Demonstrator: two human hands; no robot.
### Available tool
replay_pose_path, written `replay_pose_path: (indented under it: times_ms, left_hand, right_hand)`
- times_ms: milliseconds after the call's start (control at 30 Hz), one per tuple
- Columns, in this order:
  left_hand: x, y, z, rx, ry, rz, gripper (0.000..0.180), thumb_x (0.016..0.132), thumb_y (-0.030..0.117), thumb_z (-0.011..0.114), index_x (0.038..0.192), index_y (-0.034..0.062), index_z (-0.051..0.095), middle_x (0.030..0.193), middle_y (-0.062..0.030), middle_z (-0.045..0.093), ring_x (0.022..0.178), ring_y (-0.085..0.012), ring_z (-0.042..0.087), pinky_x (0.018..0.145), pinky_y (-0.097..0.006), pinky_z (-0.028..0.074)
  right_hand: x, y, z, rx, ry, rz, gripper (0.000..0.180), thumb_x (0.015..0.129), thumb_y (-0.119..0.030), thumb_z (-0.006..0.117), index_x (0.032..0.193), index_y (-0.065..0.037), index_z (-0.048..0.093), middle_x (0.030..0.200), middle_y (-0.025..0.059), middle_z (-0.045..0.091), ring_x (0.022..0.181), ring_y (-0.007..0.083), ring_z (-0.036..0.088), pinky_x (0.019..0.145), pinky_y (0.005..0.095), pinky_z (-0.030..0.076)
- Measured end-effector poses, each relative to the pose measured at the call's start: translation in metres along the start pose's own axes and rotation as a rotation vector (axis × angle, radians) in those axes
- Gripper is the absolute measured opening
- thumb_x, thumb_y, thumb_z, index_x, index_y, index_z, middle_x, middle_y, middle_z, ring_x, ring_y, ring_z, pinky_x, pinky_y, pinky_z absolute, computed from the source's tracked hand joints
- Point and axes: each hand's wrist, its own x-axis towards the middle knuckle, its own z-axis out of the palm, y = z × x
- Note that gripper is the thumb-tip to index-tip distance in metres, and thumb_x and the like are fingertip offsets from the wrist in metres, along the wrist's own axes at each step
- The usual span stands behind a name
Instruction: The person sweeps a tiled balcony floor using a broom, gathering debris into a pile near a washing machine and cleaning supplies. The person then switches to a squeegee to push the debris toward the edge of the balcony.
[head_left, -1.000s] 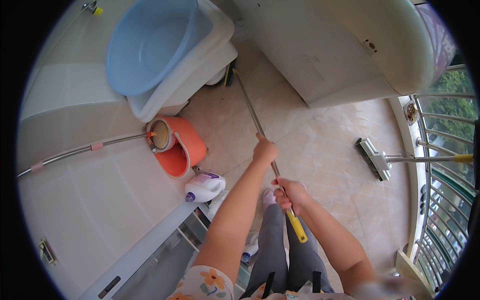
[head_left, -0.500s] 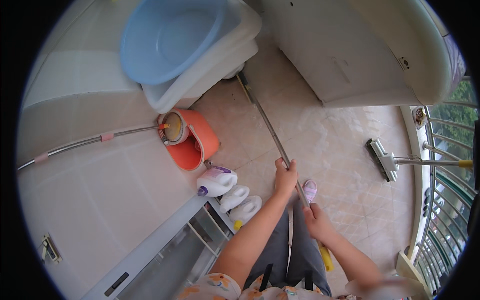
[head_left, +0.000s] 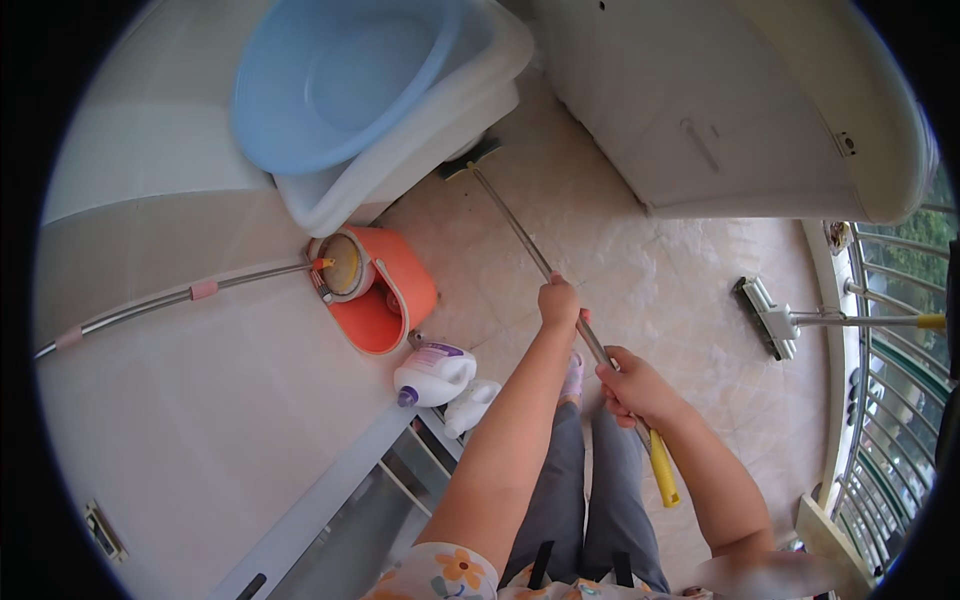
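Both my hands hold a long-handled floor brush (head_left: 518, 232) with a metal pole and a yellow grip end. My left hand (head_left: 560, 302) wraps the middle of the pole. Closer to me and to the right, my right hand (head_left: 638, 386) is closed round the pole just above the yellow end. The pole slants away to the upper left. Its narrow dark head (head_left: 470, 160) lies on the tiled floor (head_left: 590, 220), turned crosswise, by the base under the white basin (head_left: 440, 135). Fine detail of the head is too small to make out.
A blue tub (head_left: 350, 80) sits in the white basin. Left stand an orange mop bucket (head_left: 405, 270) holding a mop (head_left: 250, 278), and white bottles (head_left: 436, 374). A large white cabinet-like body (head_left: 720, 120) is upper right; a second long-handled floor tool (head_left: 775, 318) rests right, near the railing (head_left: 900, 375).
Both hands have moved forward, carrying the pole away from me. The brush head has swung from nearly in line with the pole to crosswise. My pink-shod foot now shows farther left.
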Motion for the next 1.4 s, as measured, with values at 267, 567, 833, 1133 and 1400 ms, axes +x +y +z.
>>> replay_pose_path:
  times_ms: [267,567,833,1133,1400]
  left_hand:
    - [-0.001,-0.004,-0.017,0.118,0.043,0.027,0.047,0.101,0.042,0.034,0.097,-0.0024,0.049,0.071,-0.0140,0.056,0.043,-0.0279,0.056,0.036,-0.038,0.045]
    - [-0.011,-0.032,-0.004,0.238,-0.038,-0.017,0.045,0.102,0.038,0.033,0.104,-0.0047,0.047,0.075,-0.0172,0.059,0.045,-0.0307,0.060,0.036,-0.039,0.048]
    - [0.006,-0.031,0.009,0.145,-0.013,0.088,0.048,0.100,0.035,0.035,0.106,-0.0117,0.046,0.080,-0.0258,0.062,0.043,-0.0363,0.061,0.037,-0.042,0.050]
    - [0.053,0.002,-0.092,0.189,0.035,-0.048,0.042,0.102,0.040,0.031,0.100,0.0011,0.048,0.077,-0.0119,0.054,0.048,-0.0263,0.056,0.041,-0.037,0.048]
    - [0.025,-0.041,-0.069,0.254,0.020,-0.015,0.043,0.101,0.037,0.033,0.098,-0.0036,0.047,0.074,-0.0163,0.059,0.044,-0.0305,0.060,0.034,-0.039,0.050]
  right_hand:
    - [0.013,0.012,0.001,-0.079,-0.041,-0.153,0.030,0.095,-0.017,0.048,0.117,0.003,0.047,0.054,0.0100,0.049,0.032,0.0197,0.046,0.031,0.0349,0.036]
    - [-0.004,0.041,-0.012,-0.238,0.155,-0.157,0.053,0.096,-0.019,0.046,0.147,-0.011,0.035,0.061,0.0140,0.057,0.036,0.0210,0.051,0.037,0.0355,0.043]
    - [0.006,0.019,-0.009,-0.324,0.164,-0.128,0.054,0.095,-0.018,0.047,0.148,-0.020,0.035,0.063,0.0129,0.058,0.037,0.0193,0.051,0.040,0.0347,0.044]
    - [0.068,0.009,0.053,-0.369,0.056,-0.226,0.055,0.095,-0.018,0.047,0.148,-0.015,0.034,0.063,0.0131,0.057,0.036,0.0197,0.049,0.038,0.0341,0.043]
    - [0.038,0.054,0.033,-0.190,0.022,-0.136,0.054,0.096,-0.019,0.049,0.149,-0.020,0.036,0.063,0.0064,0.053,0.035,0.0150,0.047,0.034,0.0310,0.039]
